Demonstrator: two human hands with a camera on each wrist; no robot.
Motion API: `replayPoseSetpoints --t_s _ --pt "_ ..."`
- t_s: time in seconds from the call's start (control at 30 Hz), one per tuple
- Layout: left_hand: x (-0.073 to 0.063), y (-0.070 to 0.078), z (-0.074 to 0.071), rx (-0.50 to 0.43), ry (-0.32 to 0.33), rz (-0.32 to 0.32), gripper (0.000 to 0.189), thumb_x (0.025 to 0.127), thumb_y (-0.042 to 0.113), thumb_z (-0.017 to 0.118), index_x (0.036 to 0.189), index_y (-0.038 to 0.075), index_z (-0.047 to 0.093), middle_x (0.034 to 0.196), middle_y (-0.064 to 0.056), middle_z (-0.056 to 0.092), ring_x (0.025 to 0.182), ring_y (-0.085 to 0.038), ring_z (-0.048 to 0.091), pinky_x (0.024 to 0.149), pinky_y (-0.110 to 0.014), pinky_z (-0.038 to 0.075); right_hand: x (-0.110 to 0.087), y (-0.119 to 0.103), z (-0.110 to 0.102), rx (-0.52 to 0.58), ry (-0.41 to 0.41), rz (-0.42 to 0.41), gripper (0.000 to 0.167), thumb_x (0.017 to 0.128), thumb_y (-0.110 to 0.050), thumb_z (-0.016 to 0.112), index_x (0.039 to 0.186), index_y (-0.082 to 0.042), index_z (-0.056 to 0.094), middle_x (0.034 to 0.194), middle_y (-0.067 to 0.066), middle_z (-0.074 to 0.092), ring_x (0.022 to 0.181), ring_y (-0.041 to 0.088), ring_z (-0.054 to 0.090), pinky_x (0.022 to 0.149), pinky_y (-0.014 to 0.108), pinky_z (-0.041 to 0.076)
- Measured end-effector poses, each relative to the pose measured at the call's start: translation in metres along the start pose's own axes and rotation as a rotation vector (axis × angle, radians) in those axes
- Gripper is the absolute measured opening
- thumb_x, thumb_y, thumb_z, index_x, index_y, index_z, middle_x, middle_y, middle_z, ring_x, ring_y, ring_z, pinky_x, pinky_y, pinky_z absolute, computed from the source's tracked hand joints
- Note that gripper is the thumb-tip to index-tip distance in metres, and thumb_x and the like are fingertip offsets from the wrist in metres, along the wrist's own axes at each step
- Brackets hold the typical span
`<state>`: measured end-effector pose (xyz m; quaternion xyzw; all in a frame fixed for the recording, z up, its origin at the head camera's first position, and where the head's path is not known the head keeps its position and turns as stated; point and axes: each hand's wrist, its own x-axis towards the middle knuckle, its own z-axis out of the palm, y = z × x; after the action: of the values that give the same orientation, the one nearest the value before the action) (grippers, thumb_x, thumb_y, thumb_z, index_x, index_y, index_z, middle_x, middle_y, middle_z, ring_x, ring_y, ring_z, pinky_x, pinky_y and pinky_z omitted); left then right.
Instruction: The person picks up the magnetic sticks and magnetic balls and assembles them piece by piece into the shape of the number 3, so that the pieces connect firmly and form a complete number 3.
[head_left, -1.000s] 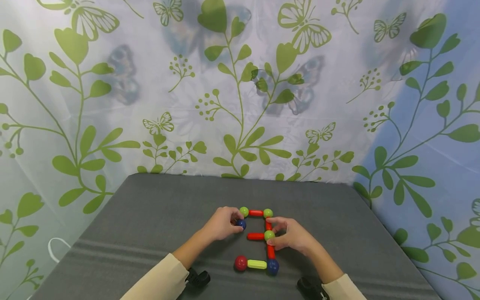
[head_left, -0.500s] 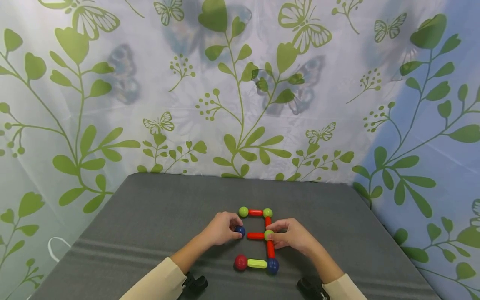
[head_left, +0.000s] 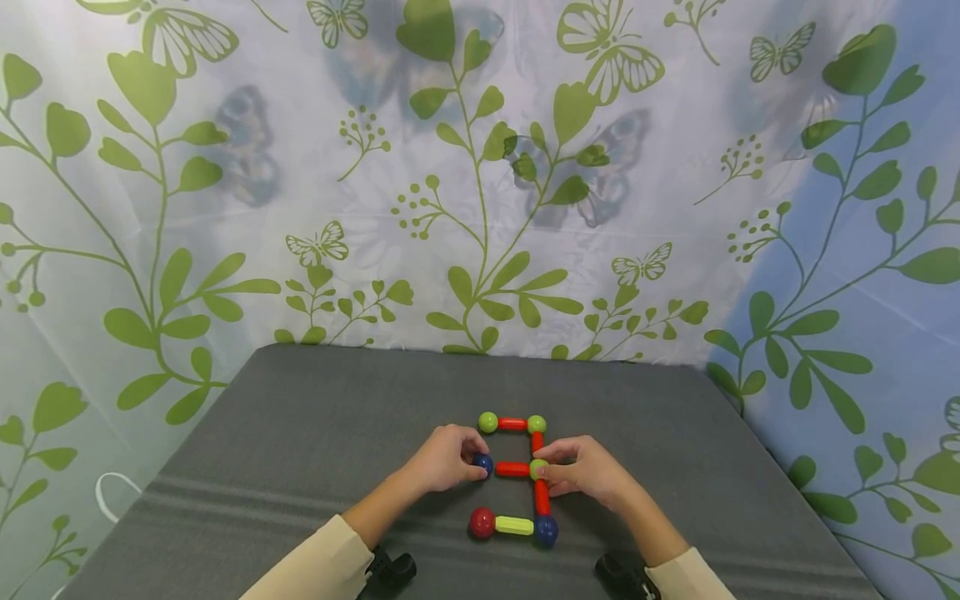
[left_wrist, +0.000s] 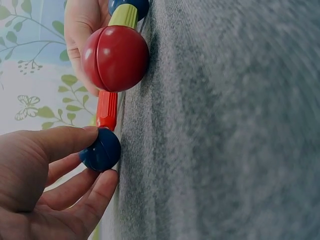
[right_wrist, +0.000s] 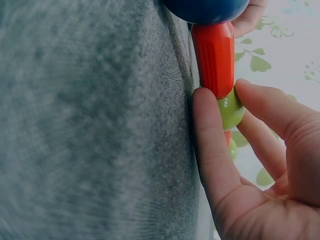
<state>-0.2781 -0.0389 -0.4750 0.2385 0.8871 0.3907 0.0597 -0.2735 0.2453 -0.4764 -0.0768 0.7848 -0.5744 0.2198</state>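
Note:
My left hand (head_left: 450,458) pinches a blue ball (left_wrist: 101,150) between thumb and fingers. In the head view the ball sits just left of the free end of the middle red rod (head_left: 513,469), with a slim gap. My right hand (head_left: 581,471) holds the green ball (head_left: 538,469) at that rod's other end, thumb and fingers on either side. Red rods run from this green ball to a far green ball (head_left: 536,424) and to a near blue ball (head_left: 546,530). Thumb and fingertips around the held green ball (right_wrist: 231,111) show in the right wrist view.
A top red rod (head_left: 512,424) leads left to another green ball (head_left: 488,422). Along the near side, a yellow-green rod (head_left: 514,526) joins a red ball (head_left: 482,522). All lie on a grey cloth-covered table (head_left: 337,400), before a leaf-printed curtain (head_left: 480,208).
My left hand has brought the blue ball nearer to me, level with the middle red rod, then slightly right toward its end. My right hand has shifted its fingers a little on the green ball.

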Motion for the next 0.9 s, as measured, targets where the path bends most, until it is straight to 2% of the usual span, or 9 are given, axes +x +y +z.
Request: replayPoseSetpoints --t_s 0.3,0.5,0.9 --pt "0.0007 0.0005 0.0028 -0.037 0.003 -0.001 0.021 0.081 0.01 0.086 0.098 0.01 0.073 0.092 0.0 0.074 0.079 -0.008 0.064 0.073 -0.025 0.055 -0.0003 0.0007 0.0018 -0.022 0.017 0.001 0.044 0.09 -0.02 0.08 0.126 0.002 0.069 0.116 0.016 0.068 0.091 0.022 0.075 0.08 0.041 0.063" --pt "-0.0003 0.0008 0.0035 -0.033 0.007 0.001 0.022 0.081 0.009 0.086 0.099 0.01 0.073 0.093 -0.001 0.075 0.079 -0.007 0.064 0.073 -0.025 0.055 -0.0003 0.0019 0.0031 -0.025 0.027 -0.013 0.047 0.086 -0.016 0.083 0.128 0.002 0.068 0.113 0.016 0.066 0.089 0.021 0.073 0.079 0.041 0.063" --pt "-0.0044 0.0005 0.001 -0.038 0.0 -0.01 0.023 0.082 0.009 0.086 0.101 0.01 0.073 0.096 -0.002 0.074 0.081 -0.01 0.064 0.073 -0.026 0.055 -0.0007 0.0027 0.0045 -0.02 0.041 -0.019 0.051 0.085 -0.012 0.084 0.13 0.002 0.067 0.117 0.018 0.065 0.091 0.022 0.073 0.079 0.042 0.063"
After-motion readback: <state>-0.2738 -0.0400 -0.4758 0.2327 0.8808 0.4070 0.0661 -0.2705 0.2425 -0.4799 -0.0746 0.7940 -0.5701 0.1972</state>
